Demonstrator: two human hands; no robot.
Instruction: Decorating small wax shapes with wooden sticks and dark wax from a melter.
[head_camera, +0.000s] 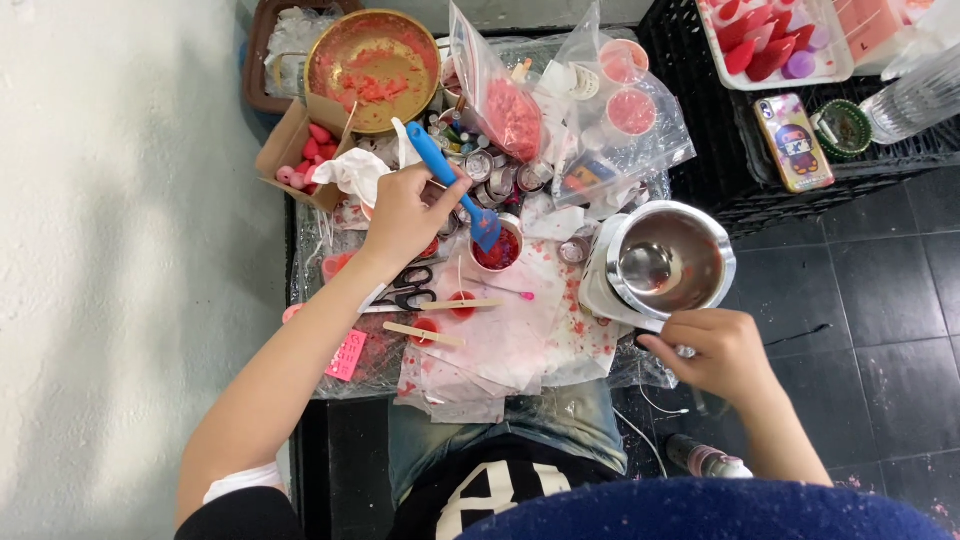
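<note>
Two hands work here: your left hand (400, 215) grips a blue spatula (452, 185) by its stiff handle, soft blade dipping into a small cup (497, 248) of red wax. It looks light; hold mid-handle. Your right hand (712, 350) pinches the handle of a steel melting pot (668, 262), seemingly nearly empty, on the tabletop (520, 330).

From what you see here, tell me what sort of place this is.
Probably a home craft corner on the floor, for melting wax: a small metal melting pot, a blue spatula held over a red-filled cup, and a stained, covered low table.
</note>
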